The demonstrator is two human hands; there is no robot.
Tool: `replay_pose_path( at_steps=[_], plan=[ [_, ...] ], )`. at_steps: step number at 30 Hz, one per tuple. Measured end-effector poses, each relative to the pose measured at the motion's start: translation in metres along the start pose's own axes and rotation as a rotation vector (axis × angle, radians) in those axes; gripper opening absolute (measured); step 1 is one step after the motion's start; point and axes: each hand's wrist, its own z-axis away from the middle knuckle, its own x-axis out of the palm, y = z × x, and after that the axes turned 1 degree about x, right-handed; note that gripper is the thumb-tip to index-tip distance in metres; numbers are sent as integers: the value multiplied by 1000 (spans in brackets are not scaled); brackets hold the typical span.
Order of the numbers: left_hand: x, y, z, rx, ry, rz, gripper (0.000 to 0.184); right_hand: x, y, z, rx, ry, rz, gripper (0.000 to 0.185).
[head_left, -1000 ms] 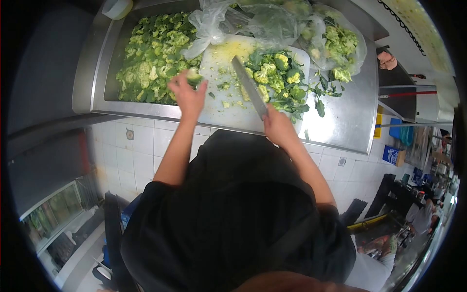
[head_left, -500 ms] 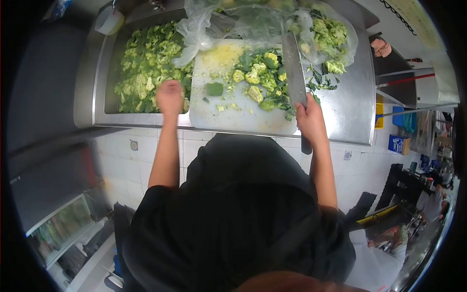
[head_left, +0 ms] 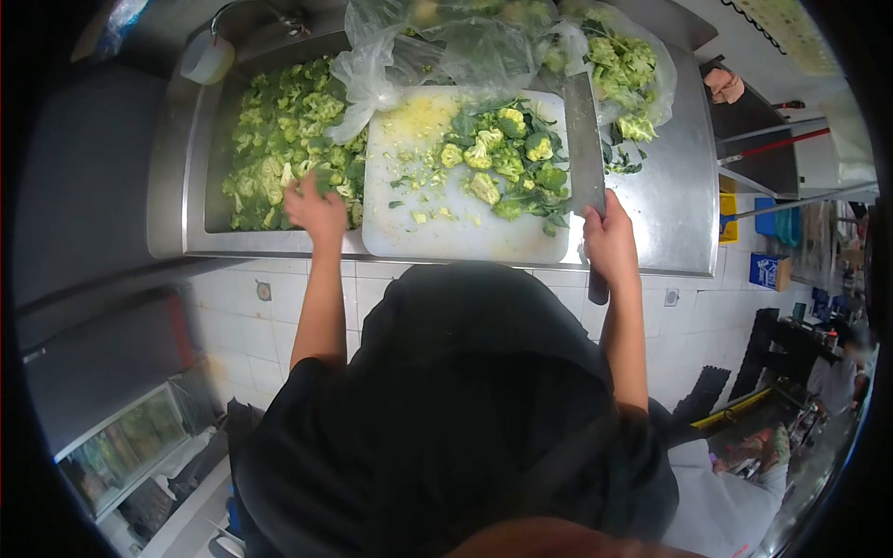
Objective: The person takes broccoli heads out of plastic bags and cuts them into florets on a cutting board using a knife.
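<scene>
My left hand (head_left: 314,206) reaches over the front of a metal sink full of cut broccoli florets (head_left: 284,126). Its fingers are spread and close to the florets; I see nothing gripped in it. My right hand (head_left: 611,240) is closed around the dark handle of a large knife (head_left: 584,139). The broad blade points away from me, along the right edge of a white cutting board (head_left: 391,228). On the board lies a heap of broccoli pieces (head_left: 507,163) with dark leaves, and small crumbs are scattered to its left.
A clear plastic bag (head_left: 484,51) lies behind the board, and another bag with broccoli (head_left: 633,70) sits at back right. A faucet (head_left: 288,23) and a white container (head_left: 206,58) are by the sink. A person in white (head_left: 721,498) is at lower right.
My left hand has gone from closed to spread fingers, slightly lower over the sink. A green piece on the board's left part is gone from there. The knife stays in my right hand.
</scene>
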Motion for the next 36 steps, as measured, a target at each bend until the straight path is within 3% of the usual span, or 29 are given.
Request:
replay_pose_path(
  at_steps=[1,3,5,7,9,13,14,15,17,18,20,22,24,27,28,30,31,32,34,36],
  plan=[
    [-4,6,-9,5,-1,-1,50,-2,1,2,8,7,6,28],
    [0,28,-26,148,240,163,56,-1,8,-1,13,4,4,29],
    [16,79,-13,380,-217,540,64,0,7,-5,4,-8,8,29],
    [-3,153,23,475,-550,525,73,3,2,-8,-55,-14,57,32],
    [7,189,51,604,-581,445,64,11,5,-11,-110,0,47,29],
    [36,192,56,629,-566,524,52,17,11,-11,-156,47,42,29],
    [46,181,53,612,-524,654,46,21,20,-13,-360,145,97,28],
    [52,169,49,592,-481,779,42,19,18,-13,-358,139,92,28],
    [49,148,44,471,-437,813,40,11,13,-10,-23,-51,-10,31],
    [46,137,37,356,-378,853,39,10,16,-11,-43,-34,25,29],
    [33,101,12,376,-152,818,36,9,14,-11,-37,-45,-22,25],
    [26,42,-23,115,-91,772,40,4,1,-7,43,-64,-86,25],
    [-20,36,-46,-34,178,123,51,5,-3,-7,60,-86,-66,25],
    [-48,22,-58,91,151,9,64,14,11,-17,-5,-79,30,26],
    [-47,13,-54,272,-107,286,68,16,12,-12,-17,-79,35,28],
    [-29,40,6,377,-660,397,64,14,13,-14,-55,-60,34,33],
    [-28,63,23,331,-838,373,59,12,8,-12,-51,-68,25,34],
    [2,66,42,366,-889,496,54,10,4,-10,-48,-76,16,35],
    [43,94,61,421,-583,576,52,7,2,-9,-50,-67,14,34],
    [13,152,52,400,-576,686,50,2,8,-5,-46,-39,24,32]
  ],
)
